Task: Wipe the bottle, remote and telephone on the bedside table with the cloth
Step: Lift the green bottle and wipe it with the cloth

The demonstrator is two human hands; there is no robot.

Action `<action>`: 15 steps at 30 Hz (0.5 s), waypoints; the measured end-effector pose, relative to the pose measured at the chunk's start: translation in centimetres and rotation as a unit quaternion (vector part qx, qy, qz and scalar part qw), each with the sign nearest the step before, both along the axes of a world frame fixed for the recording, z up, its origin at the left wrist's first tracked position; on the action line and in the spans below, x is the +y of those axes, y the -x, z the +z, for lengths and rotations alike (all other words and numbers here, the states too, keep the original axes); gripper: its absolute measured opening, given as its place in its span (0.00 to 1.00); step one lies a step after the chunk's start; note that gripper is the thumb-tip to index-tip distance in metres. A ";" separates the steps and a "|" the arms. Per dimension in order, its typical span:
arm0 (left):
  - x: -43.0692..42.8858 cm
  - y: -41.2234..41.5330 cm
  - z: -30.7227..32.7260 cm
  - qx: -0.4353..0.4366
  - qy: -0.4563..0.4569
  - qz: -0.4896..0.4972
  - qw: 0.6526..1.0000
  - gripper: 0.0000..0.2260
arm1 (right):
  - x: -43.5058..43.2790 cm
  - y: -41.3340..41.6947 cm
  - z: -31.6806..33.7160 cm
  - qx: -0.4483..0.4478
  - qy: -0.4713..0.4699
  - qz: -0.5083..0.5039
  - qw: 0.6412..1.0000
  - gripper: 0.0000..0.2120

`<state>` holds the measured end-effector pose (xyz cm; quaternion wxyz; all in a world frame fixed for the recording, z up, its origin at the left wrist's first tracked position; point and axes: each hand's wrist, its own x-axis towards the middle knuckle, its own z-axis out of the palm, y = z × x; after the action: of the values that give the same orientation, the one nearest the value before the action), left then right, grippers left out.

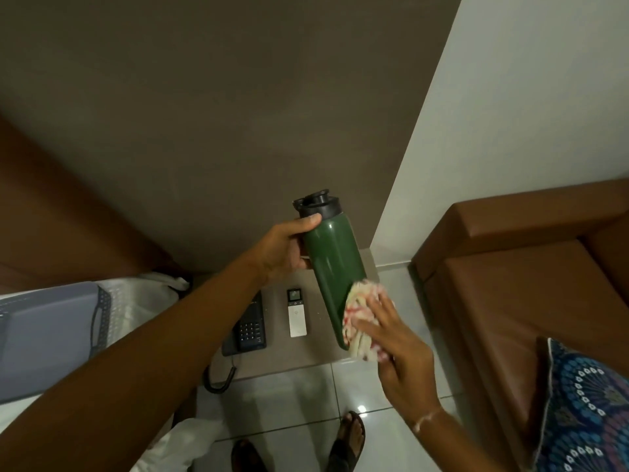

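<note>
Both hands were busy above the bedside table (299, 356) in the head view. The left hand (284, 248) was wrapped around the upper part of the green bottle (332, 267), thumb lying just below its dark lid (316, 202), fingers closed behind the body, so the bottle hung in the air, tilted with the lid up and away and the base down toward the person. The right hand (391, 338) pressed a bunched cloth (359, 321), pale with red marks, against the lower right side of the bottle near its base; its fingers were spread flat over the cloth and held it against the metal rather than curling into a fist. Below the bottle, on the table top, the white remote (296, 313) lay flat with its small screen at the far end. Just to its left sat the black telephone (250, 323), partly hidden by the left forearm, with its cord (221, 379) looping over the table's front edge. A brown sofa (510, 267) stood to the right, with a blue patterned cushion (585, 410) at the lower right corner. Two sandalled feet (347, 437) stood on the pale tiled floor (289, 396).
</note>
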<state>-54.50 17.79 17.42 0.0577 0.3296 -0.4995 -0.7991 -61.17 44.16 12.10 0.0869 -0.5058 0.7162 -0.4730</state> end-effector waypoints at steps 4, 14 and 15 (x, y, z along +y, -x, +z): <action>-0.9 0.9 -2.2 -0.011 0.024 0.021 0.999 0.19 | 3.6 -0.9 -4.8 -0.061 -0.062 0.001 0.996 0.17; 1.2 5.1 -16.6 -0.077 0.156 0.123 0.977 0.25 | -0.1 3.3 -14.3 -0.265 -0.133 -0.342 0.892 0.10; 1.5 5.4 -18.9 -0.071 0.169 0.129 0.975 0.27 | -0.6 4.0 -15.4 -0.295 -0.124 -0.372 0.872 0.10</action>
<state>-59.93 19.30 -1.46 0.1795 0.4330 -0.5834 -0.6632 -65.17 43.55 -3.34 0.1734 -0.0245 0.8452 -0.5050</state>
